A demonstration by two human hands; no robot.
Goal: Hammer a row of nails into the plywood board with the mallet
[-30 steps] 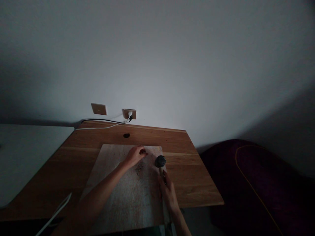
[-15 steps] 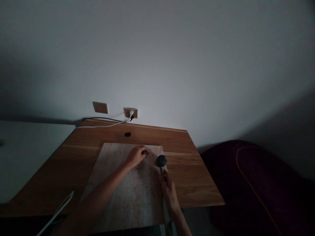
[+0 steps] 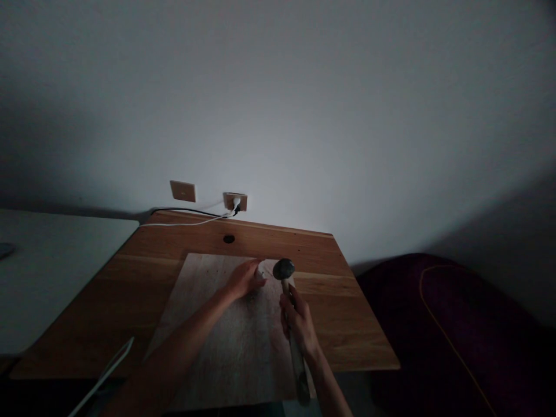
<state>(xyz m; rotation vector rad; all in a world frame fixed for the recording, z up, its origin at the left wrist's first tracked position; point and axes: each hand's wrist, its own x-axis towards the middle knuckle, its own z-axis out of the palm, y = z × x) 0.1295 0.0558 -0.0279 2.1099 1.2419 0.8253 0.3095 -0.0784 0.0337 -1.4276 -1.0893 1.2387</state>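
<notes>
Left hand [image 3: 244, 279] pinches a small pale piece [image 3: 260, 273] beside a hammer [image 3: 292, 330] on a scarred wooden board [image 3: 208, 278].

The board sits near the desk's [image 3: 339, 324] front edge, and the pale piece, too dim to identify, lies between thumb and drawn-together fingers. The right hand's [image 3: 299, 327] fingers wrap the handle, its head just beside them. A mistimed swing could catch those fingers. No writing is legible.

Hammer head [image 3: 284, 269] higher vs. earlier
</notes>
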